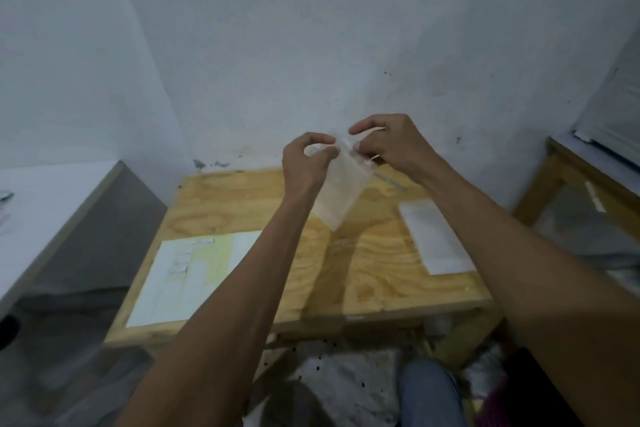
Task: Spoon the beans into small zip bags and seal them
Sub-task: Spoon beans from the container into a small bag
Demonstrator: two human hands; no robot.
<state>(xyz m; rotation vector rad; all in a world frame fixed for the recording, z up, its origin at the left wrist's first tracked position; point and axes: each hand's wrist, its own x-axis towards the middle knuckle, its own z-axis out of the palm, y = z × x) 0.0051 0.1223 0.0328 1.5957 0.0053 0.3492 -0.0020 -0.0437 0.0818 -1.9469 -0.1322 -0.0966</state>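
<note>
A small clear zip bag (341,192) hangs in the air above the plywood table (363,263), tilted with its lower corner toward me. My left hand (306,163) pinches the left end of its top edge. My right hand (391,146) pinches the right end of the same edge, forefinger stretched out above it. The bag looks empty; the picture is blurred. A thin metal spoon (389,180) lies on the table behind my right wrist. No beans are in sight.
A flat stack of clear zip bags (434,239) lies at the table's right side. White and yellow paper sheets (183,274) cover its left part. A grey counter (52,218) stands left, another wooden table (588,180) right. My knee (429,392) is below the front edge.
</note>
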